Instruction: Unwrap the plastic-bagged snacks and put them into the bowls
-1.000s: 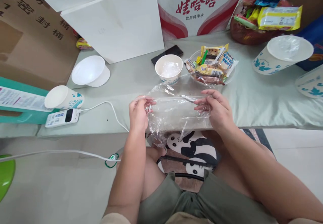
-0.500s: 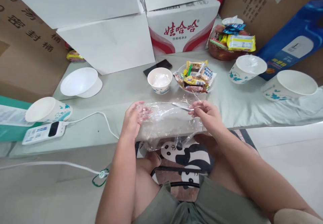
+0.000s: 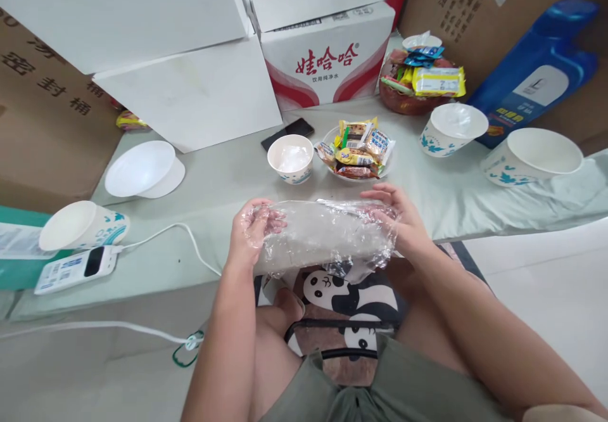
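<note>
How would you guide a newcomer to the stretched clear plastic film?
Find the pale green, cloth-covered table. At its near edge, thin, crinkled, transparent plastic film spans the left hand and right hand. Unlike the bunched plastic inside the white paper cup beyond, it's spread wide.

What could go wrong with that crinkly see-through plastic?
The thin clear plastic spans the left hand and right hand and overlaps their fingers, so it might cling or tear if pulled hard.
The paper cup is just beyond the hands, so a forward bump could tip it.
The white cable reaches the table edge near the left forearm, so the arm might catch it.
</note>
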`<state>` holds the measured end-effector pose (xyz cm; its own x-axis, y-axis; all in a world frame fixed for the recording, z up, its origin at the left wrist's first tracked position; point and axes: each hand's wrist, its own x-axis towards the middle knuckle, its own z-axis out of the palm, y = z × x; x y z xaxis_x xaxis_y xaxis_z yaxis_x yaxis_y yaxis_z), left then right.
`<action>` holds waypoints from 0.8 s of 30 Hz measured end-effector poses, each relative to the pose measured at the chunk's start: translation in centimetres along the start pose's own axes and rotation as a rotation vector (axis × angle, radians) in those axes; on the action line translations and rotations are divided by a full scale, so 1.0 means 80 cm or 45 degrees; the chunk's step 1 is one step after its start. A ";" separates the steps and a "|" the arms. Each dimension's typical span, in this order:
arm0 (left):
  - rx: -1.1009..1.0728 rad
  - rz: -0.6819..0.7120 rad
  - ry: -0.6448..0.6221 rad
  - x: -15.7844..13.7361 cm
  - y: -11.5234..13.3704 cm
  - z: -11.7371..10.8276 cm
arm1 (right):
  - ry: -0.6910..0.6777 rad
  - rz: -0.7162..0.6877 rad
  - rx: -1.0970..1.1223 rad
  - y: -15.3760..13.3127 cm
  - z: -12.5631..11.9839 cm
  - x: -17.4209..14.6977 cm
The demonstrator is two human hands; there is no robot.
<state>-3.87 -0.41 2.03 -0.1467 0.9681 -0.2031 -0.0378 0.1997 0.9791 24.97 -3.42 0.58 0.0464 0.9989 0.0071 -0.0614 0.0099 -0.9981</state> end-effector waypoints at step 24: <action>-0.192 -0.063 -0.072 0.005 0.014 -0.008 | -0.066 0.214 0.236 -0.019 -0.018 0.004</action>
<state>-4.58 0.09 3.07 -0.0854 0.9655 -0.2458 -0.1924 0.2261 0.9549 26.48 -3.16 2.00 -0.0307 0.9881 -0.1504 -0.2461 -0.1533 -0.9570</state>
